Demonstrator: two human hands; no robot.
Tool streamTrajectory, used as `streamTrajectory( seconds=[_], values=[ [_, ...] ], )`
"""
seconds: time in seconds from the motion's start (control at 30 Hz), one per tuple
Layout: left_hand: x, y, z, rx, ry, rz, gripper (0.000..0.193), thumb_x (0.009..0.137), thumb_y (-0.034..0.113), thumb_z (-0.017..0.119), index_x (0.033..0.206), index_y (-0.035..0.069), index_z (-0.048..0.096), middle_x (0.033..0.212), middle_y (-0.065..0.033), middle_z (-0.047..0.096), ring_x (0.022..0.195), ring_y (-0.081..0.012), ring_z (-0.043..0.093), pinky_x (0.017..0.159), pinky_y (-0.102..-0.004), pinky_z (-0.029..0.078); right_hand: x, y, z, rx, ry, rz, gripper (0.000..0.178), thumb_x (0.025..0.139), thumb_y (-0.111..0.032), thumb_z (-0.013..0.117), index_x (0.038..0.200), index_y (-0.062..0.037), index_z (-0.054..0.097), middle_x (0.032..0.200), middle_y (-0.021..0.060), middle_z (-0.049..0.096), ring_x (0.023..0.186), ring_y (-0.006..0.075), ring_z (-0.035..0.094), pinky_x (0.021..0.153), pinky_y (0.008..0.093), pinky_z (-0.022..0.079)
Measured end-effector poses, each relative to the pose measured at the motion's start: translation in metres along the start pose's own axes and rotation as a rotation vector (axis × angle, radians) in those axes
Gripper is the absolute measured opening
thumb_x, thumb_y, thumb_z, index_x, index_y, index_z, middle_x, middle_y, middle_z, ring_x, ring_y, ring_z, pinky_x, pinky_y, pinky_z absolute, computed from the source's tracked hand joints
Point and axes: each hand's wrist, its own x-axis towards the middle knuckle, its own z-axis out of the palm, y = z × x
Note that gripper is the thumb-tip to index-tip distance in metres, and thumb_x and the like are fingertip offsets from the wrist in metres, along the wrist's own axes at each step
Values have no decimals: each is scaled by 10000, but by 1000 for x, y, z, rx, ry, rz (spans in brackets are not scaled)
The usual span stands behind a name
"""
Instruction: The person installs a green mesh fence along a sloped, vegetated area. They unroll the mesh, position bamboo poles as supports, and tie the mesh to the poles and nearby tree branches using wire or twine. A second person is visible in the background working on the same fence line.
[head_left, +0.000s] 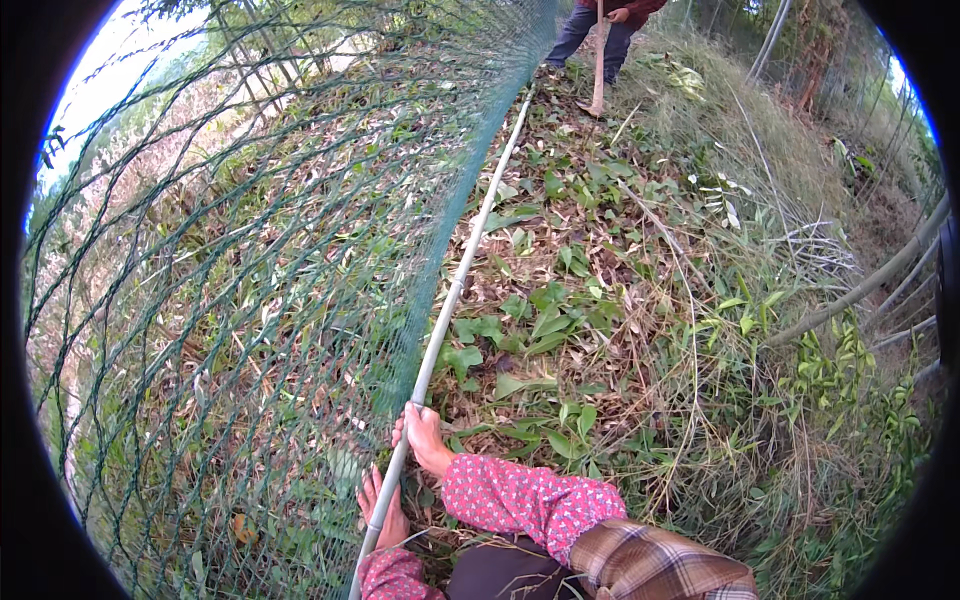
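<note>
A long pale jointed pole (462, 270) runs from the lower middle of the head view up to the far end, along the bottom of a green net (200, 290). My right hand (428, 443), in a pink patterned sleeve, is closed round the pole with the thumb along its top. Lower down, my left hand (391, 522) lies beside and partly behind the pole, against the net. Its fingers are stretched out and slightly apart; the pole covers part of the palm.
Dry leaves and green plants (560, 320) cover the ground right of the pole. At the far end another person (575, 35) stands with a long-handled hoe (599, 70). Thick bare stems (850, 295) and tall grass (780, 420) crowd the right side.
</note>
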Motion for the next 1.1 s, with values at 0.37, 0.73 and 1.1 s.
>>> streamTrajectory(
  seconds=[0.37, 0.73, 1.1],
  values=[
    [1, 7, 3, -26, 46, -66, 581, 785, 7, 480, 1353, 105, 412, 1482, -113, 242, 1368, -321, 224, 1096, -492, 200, 2, -2, -19, 76, -87, 75, 246, 969, -285, 443, 879, -57, 424, 696, 73, 506, 542, 210, 551, 490, 376, 509],
    [-1, 17, -41, -22, 137, -113, 499, 863, 25, 447, 1354, 103, 408, 1435, -127, 345, 1337, -355, 288, 1041, -501, 264, -15, -28, -8, 153, -106, 110, 252, 961, -287, 466, 862, -57, 437, 665, 52, 503, 495, 166, 541, 438, 327, 496],
    [-51, 62, -133, 72, 96, 154, 482, 745, 182, 621, 1196, 48, 521, 1277, -254, 459, 1228, -374, 434, 965, -523, 348, -7, -103, -22, 443, -185, -53, 242, 963, -284, 470, 955, -43, 453, 702, 50, 485, 569, 153, 501, 504, 320, 466]
  ],
)
